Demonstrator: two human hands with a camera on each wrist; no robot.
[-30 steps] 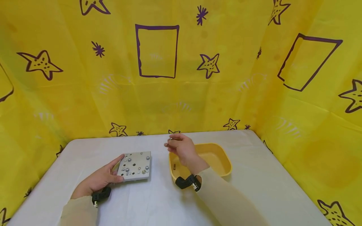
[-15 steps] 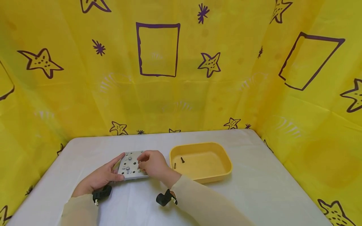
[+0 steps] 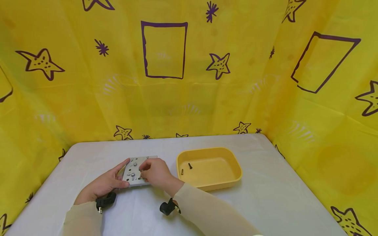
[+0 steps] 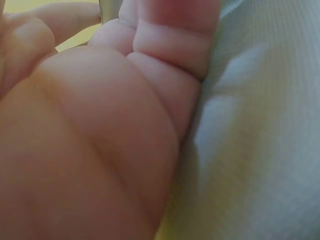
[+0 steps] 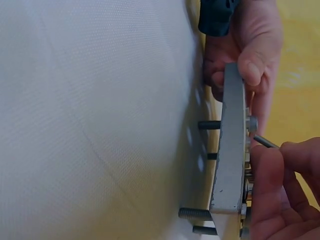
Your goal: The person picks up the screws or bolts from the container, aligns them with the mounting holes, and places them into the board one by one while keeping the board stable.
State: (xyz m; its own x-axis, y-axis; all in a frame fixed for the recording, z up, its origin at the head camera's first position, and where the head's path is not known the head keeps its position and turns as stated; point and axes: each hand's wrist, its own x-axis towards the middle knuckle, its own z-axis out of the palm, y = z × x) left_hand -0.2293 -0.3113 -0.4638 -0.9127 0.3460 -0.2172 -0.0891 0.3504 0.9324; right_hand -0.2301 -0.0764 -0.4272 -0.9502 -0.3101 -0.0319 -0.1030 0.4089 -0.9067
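My left hand grips the left edge of a grey metal plate, its thumb on the near side. Bolt heads and holes dot the plate's upper face. In the right wrist view, the plate is edge-on, and several threaded bolt ends stick out of its underside. Above the plate, my right hand pinches a thin dark screw between thumb and fingers. Its free end points at the plate's face near a bolt head; whether it touches a hole I cannot tell. The right hand covers the plate's right part in the head view.
A yellow plastic bin stands on the white table to the right of the plate. In its left part lie a dark screw and a smaller screw. Yellow patterned curtains surround the table's back and sides.
My right hand has moved left from over the bin to the plate, carrying the screw, then shifted slightly further left. My left hand keeps its hold on the plate.
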